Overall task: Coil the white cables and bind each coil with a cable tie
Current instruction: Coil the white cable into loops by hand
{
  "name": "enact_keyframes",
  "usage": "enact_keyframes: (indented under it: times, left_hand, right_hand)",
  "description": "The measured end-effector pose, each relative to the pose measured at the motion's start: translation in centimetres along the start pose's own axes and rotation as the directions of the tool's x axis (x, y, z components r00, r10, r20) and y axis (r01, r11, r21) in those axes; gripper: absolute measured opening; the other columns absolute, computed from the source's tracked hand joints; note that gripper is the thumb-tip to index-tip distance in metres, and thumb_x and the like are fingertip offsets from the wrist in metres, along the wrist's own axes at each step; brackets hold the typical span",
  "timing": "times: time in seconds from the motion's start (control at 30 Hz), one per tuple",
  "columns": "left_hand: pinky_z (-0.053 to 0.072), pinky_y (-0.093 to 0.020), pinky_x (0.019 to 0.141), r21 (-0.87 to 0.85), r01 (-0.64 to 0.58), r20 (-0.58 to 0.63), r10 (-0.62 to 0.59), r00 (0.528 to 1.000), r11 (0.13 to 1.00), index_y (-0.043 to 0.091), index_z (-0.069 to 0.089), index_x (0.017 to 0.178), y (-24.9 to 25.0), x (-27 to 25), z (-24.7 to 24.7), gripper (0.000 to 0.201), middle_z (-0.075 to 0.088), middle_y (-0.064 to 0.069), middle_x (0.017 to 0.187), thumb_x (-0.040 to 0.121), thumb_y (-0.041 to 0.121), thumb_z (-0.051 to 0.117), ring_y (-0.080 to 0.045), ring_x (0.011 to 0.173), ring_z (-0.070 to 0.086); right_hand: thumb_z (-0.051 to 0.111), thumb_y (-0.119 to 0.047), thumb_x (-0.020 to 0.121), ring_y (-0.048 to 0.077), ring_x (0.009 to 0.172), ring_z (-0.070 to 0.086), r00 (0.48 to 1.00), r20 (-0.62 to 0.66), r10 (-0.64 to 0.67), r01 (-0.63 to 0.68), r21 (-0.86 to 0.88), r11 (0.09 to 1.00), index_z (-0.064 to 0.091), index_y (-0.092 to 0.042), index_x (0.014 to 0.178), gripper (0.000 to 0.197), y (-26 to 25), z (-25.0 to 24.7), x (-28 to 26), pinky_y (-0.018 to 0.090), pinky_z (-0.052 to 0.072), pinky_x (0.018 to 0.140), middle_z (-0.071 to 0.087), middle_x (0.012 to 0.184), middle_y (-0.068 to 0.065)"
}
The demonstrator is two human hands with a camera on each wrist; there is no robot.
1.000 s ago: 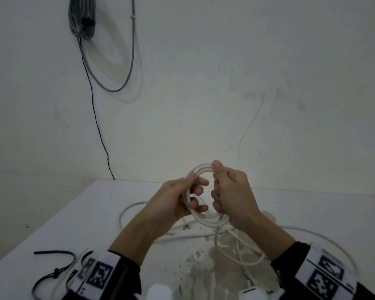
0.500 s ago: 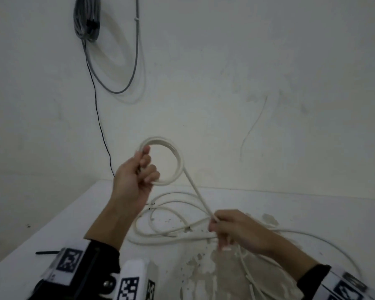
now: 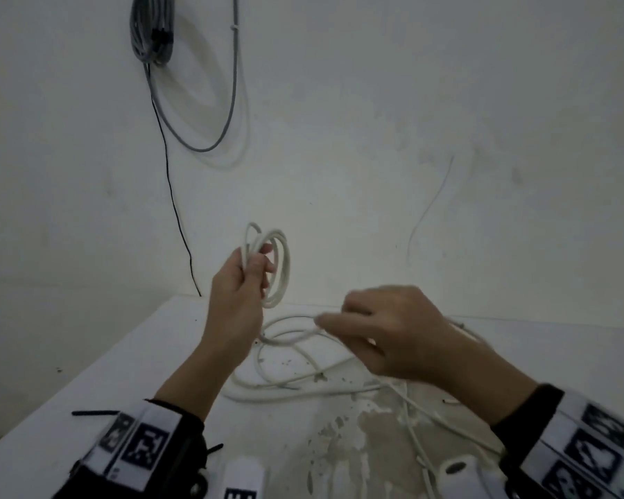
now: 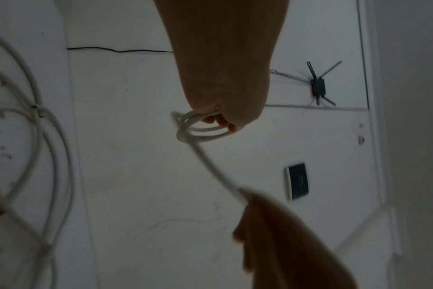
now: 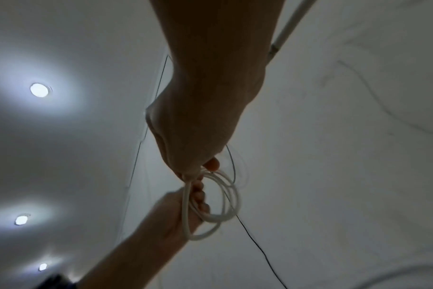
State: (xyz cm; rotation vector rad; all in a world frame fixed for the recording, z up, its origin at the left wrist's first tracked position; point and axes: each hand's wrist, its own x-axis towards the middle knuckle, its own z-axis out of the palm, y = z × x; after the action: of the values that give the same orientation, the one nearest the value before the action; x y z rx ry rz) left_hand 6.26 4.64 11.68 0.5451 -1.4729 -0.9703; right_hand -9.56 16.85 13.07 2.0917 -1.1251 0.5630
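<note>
1. Your left hand (image 3: 236,304) is bare; its dark sleeve (image 3: 181,421) ends at the wrist.
2. At 5 o'clock, your right wristband (image 3: 598,452) is white with black square markers.

Loose cable loops (image 3: 296,358) clutter table (image 3: 87,387) centre; left edge bare; cable tie (image 3: 94,413) there.

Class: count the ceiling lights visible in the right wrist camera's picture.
3, all round recessed ceiling lights down the left side: one upper left, one at mid-height, one near the bottom. Others may lie hidden behind the arm.
</note>
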Motion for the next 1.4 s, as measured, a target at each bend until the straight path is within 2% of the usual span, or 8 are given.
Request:
enact_keyframes:
  times: [0.13,0.43,0.53,0.67,0.77,0.97,1.2,1.4]
  left_hand:
    - [0.036,-0.025,0.059,0.165,0.015,0.303,-0.065,0.951,0.986,0.014,0.062,0.087,-0.1,-1.9,1.2,0.029,0.053,0.003,0.070,0.099,0.026,0.039,-0.009,0.061,0.043]
    - [0.026,-0.024,0.053,-0.150,0.445,0.571,-0.290,0.768,0.883,0.006,0.064,0.079,0.9,-2.5,1.3,0.045,0.030,0.003,0.057,0.095,0.034,0.033,-0.010,0.052,0.027]
    - [0.022,-0.018,0.042,-0.274,0.582,0.649,-0.299,0.699,0.766,0.012,0.057,0.064,1.8,-2.5,1.7,0.038,0.023,0.007,0.050,0.087,0.038,0.041,-0.006,0.041,0.020]
    - [0.019,-0.014,0.032,-0.459,0.645,0.571,-0.352,0.741,0.611,0.014,0.045,0.059,2.0,-2.0,2.2,0.043,0.023,0.009,0.045,0.094,0.038,0.036,-0.001,0.032,0.019]
    - [0.018,-0.014,0.033,-0.416,0.572,0.466,-0.375,0.802,0.707,0.013,0.042,0.065,1.8,-1.8,2.4,0.041,0.022,0.009,0.047,0.098,0.036,0.035,-0.002,0.034,0.019]
    - [0.024,-0.016,0.037,-0.318,0.488,0.371,-0.367,0.853,0.813,0.010,0.047,0.071,1.4,-2.0,2.7,0.035,0.025,0.008,0.048,0.097,0.032,0.042,-0.006,0.038,0.021]
    - [0.034,-0.020,0.042,-0.572,0.678,0.656,-0.240,0.716,0.461,0.005,0.054,0.087,2.3,-2.8,2.2,0.037,0.035,0.004,0.056,0.090,0.036,0.033,-0.007,0.037,0.034]
    - [0.015,-0.015,0.033,-0.487,0.538,0.429,-0.348,0.834,0.688,0.013,0.046,0.071,2.2,-2.5,3.1,0.036,0.025,0.010,0.045,0.099,0.032,0.033,-0.001,0.030,0.018]
  right_hand:
    - [0.058,-0.020,0.084,0.023,0.043,0.055,0.996,-0.068,0.054,-0.056,-0.022,0.998,0.074,-0.019,0.088,0.017,1.5,-1.3,2.8,0.025,0.040,0.036,0.064,0.064,0.000]
    - [0.049,-0.039,0.085,0.022,0.043,0.054,0.973,-0.121,0.199,-0.206,-0.052,0.977,0.073,-0.025,0.079,0.029,4.4,-0.6,1.9,0.024,0.042,0.040,0.062,0.057,-0.003]
    - [0.044,-0.048,0.089,0.014,0.056,0.054,0.898,0.028,0.439,-0.440,0.068,0.895,0.070,-0.027,0.079,0.035,4.2,0.0,1.8,0.029,0.044,0.057,0.063,0.064,-0.008]
    - [0.028,-0.059,0.093,0.021,0.079,0.064,0.628,0.535,0.565,-0.760,0.579,0.297,0.062,-0.012,0.096,0.058,2.6,0.3,1.3,0.040,0.050,0.079,0.069,0.084,0.007]
    - [0.025,-0.079,0.076,0.022,0.075,0.065,0.576,0.698,0.425,-0.741,0.666,-0.088,0.056,-0.010,0.108,0.082,1.6,-0.2,0.9,0.036,0.052,0.065,0.064,0.080,0.011]
    - [0.029,-0.038,0.101,0.018,0.059,0.062,0.587,0.513,0.627,-0.705,0.704,0.084,0.052,-0.009,0.093,0.038,-0.5,0.7,1.1,0.028,0.049,0.045,0.055,0.063,0.004]
    - [0.032,-0.026,0.102,0.013,0.043,0.042,0.490,0.210,0.846,-0.607,0.779,0.158,0.052,-0.009,0.081,0.034,-1.0,2.2,1.5,0.019,0.040,0.037,0.039,0.056,0.005]
    - [0.030,-0.040,0.099,0.014,0.048,0.044,0.511,0.283,0.812,-0.669,0.724,0.169,0.054,-0.008,0.082,0.043,-1.0,2.6,1.3,0.022,0.036,0.040,0.052,0.062,0.007]
